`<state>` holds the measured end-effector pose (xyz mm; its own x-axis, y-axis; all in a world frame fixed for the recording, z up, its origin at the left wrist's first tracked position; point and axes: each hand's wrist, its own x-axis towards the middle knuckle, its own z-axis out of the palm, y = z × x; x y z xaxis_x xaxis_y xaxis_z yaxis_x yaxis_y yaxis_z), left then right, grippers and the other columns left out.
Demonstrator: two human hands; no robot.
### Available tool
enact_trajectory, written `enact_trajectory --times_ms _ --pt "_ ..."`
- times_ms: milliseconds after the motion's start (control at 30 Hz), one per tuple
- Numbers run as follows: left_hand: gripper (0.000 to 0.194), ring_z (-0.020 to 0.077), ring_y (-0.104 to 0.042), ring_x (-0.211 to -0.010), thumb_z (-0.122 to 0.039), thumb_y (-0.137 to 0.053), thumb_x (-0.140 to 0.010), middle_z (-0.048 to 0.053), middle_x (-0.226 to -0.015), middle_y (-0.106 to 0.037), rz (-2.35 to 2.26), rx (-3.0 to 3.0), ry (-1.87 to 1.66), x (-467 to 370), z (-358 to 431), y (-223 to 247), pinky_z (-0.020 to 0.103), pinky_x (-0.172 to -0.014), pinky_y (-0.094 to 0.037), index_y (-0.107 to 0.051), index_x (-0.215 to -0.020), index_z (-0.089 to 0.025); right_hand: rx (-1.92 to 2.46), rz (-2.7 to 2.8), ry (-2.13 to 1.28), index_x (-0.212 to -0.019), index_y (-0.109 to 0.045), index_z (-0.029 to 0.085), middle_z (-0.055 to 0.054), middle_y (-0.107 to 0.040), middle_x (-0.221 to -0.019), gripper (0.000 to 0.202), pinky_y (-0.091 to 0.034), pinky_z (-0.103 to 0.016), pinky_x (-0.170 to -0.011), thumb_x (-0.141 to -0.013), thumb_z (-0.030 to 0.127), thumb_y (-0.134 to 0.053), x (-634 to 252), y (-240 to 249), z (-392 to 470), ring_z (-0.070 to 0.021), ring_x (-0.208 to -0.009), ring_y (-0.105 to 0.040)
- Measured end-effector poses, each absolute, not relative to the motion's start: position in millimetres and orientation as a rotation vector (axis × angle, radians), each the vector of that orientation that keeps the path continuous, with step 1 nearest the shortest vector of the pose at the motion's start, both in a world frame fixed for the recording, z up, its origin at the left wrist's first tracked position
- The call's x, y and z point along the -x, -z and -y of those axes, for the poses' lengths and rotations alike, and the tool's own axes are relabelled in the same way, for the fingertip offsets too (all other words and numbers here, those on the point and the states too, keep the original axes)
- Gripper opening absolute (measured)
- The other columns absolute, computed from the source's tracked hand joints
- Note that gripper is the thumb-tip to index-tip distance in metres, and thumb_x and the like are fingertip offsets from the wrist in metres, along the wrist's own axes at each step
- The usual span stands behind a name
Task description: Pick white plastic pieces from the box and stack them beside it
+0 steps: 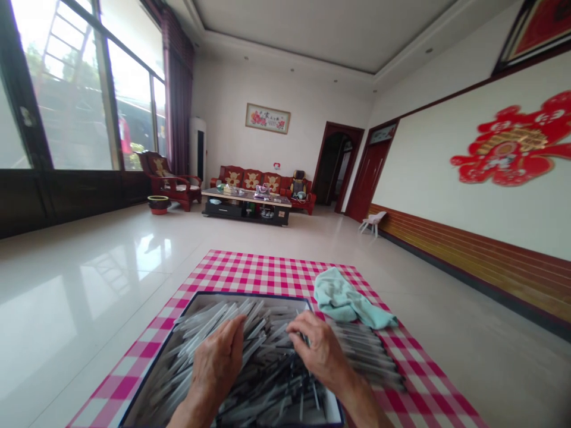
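A shallow box [336, 410] with a dark blue rim and white inner walls holds a heap of thin clear and dark sticks, pen-like [187, 356]. Over its left half is my left hand [219, 355], fingers curled together; what they hold, if anything, is hidden. My right hand [319, 345] is above the box's right edge, thumb and forefinger pinched near something small that I cannot make out. Right of the box, several similar sticks [368, 356] lie side by side in a row, blurred. A pale green cloth [348, 300] lies crumpled behind that row.
A pink and white checked cloth [250, 270] covers the surface under the box. Farther off are a low table [245, 208], a red sofa [241, 175], a wooden armchair [172, 181], a pot [159, 205] and a small white chair [373, 222].
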<state>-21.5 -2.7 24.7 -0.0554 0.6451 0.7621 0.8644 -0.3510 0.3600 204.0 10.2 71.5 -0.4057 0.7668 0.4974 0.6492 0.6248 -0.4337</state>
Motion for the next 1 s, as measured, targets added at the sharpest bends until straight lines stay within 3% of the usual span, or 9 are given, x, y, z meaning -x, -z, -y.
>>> enact_trajectory --times_ms 467,633,833,1000 --pt "0.029 0.0158 -0.071 -0.069 -0.025 -0.037 -0.097 0.002 -0.080 -0.073 1.701 2.017 1.367 19 3 -25 0.022 -0.057 -0.049 -0.066 -0.099 -0.023 1.258 2.728 0.146 -0.090 -0.066 0.020 -0.005 -0.063 -0.097 0.011 -0.041 -0.035 -0.087 -0.082 0.014 -0.061 -150 -54 -13 -0.0221 -0.094 -0.057" --pt "0.029 0.0161 -0.071 -0.071 -0.024 -0.037 -0.097 0.002 -0.081 -0.073 1.699 2.015 1.371 19 3 -25 0.022 -0.060 -0.050 -0.066 -0.101 -0.021 1.232 2.572 -0.098 -0.092 -0.065 0.021 -0.003 -0.063 -0.096 0.020 -0.041 -0.031 -0.086 -0.079 0.008 -0.056 -157 -59 -7 -0.0189 -0.092 -0.058" --pt "0.028 0.0165 -0.071 -0.070 -0.024 -0.038 -0.097 0.001 -0.080 -0.073 1.695 2.047 1.348 19 3 -26 0.023 -0.058 -0.049 -0.065 -0.101 -0.022 1.304 2.523 -0.579 -0.077 -0.072 0.023 -0.001 -0.065 -0.085 0.019 -0.043 -0.022 -0.072 -0.071 0.010 -0.059 -190 -79 12 -0.0151 -0.083 -0.062" --pt "0.029 0.0158 -0.071 -0.070 -0.025 -0.038 -0.097 0.001 -0.080 -0.073 1.671 2.051 1.378 19 3 -26 0.022 -0.059 -0.049 -0.066 -0.099 -0.022 1.627 2.570 -0.479 -0.074 -0.074 0.022 -0.004 -0.068 -0.089 0.014 -0.041 -0.032 -0.083 -0.066 0.016 -0.064 -199 -74 25 -0.0231 -0.092 -0.060"
